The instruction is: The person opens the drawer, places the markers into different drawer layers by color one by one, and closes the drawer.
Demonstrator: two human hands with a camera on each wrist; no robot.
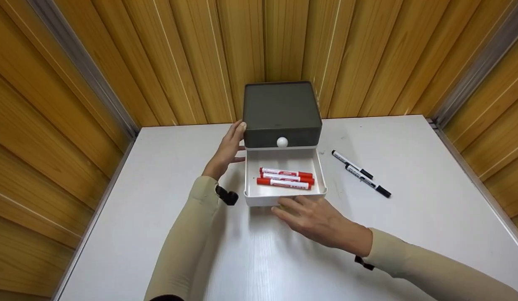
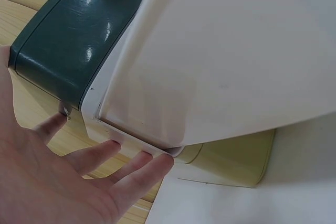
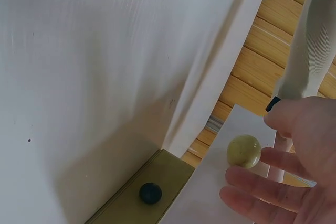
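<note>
Wood-panelled walls enclose a white counter (image 1: 158, 217), where a small dark-grey plastic drawer box (image 1: 281, 110) stands with its white drawer (image 1: 284, 194) pulled out, holding three red markers (image 1: 286, 178). The box is steadied by the left hand (image 1: 229, 148), fingers straight against its side; the right hand (image 1: 315, 217) rests relaxed at the drawer's front, grasping nothing. The drawer is judged light, rigid and smooth, best taken by its front knob (image 3: 244, 151).

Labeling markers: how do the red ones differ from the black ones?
The red markers number three and lie side by side inside the open white drawer; the black markers number two and lie end to end on the table. Both kinds are capped, with white labelled barrels.
</note>
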